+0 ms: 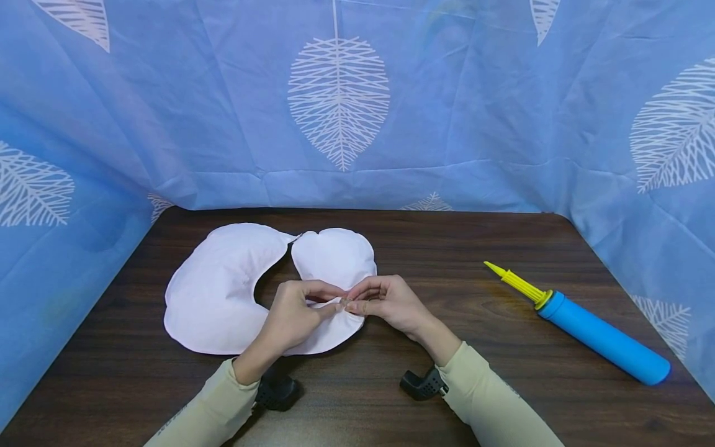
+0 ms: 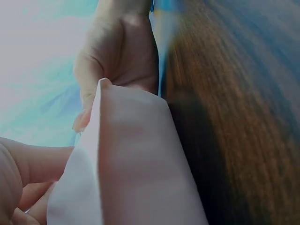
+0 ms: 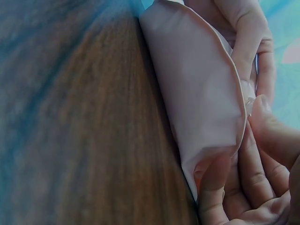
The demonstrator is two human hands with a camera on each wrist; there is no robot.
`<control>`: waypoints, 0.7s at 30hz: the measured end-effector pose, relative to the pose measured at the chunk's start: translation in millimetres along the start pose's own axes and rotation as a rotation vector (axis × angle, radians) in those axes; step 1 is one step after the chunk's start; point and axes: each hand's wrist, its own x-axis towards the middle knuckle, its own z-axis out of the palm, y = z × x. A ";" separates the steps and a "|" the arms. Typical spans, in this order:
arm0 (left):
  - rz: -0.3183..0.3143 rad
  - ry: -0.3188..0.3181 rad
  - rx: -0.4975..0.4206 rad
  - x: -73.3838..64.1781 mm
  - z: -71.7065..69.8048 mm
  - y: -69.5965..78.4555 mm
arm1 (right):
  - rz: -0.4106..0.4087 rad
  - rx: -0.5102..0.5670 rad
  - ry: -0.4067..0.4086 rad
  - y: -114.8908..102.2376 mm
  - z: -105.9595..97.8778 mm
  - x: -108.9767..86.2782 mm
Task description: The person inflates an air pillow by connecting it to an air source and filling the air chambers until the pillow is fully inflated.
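Note:
A pale pink, U-shaped inflatable neck pillow [image 1: 212, 292], puffed up, lies on the table left of centre. My left hand [image 1: 293, 313] and right hand [image 1: 391, 302] meet over its right arm, thumbs and index fingers pinching at one spot. Between the fingertips a small clear valve [image 3: 251, 104] shows in the right wrist view, partly covered by the thumb. Other fingers of the right hand [image 3: 255, 178] support the pillow's edge. In the left wrist view the pillow's seam [image 2: 99, 140] stands between the two hands, hiding the pinching fingertips.
A blue hand pump [image 1: 603, 335] with a yellow nozzle [image 1: 519, 284] lies at the right of the dark wooden table [image 1: 447, 248]. Blue leaf-printed cloth [image 1: 240, 93] hangs behind and along both sides.

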 end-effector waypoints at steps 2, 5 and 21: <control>0.007 0.011 -0.003 -0.1 0.4 -0.8 | -0.003 -0.029 0.010 -0.4 0.8 0.1; 0.012 0.022 -0.002 0.2 1.0 -2.7 | -0.008 -0.069 0.025 -1.5 2.0 0.1; 0.008 0.043 -0.012 -1.2 4.9 0.6 | -0.073 -0.089 0.086 -2.6 4.5 -0.2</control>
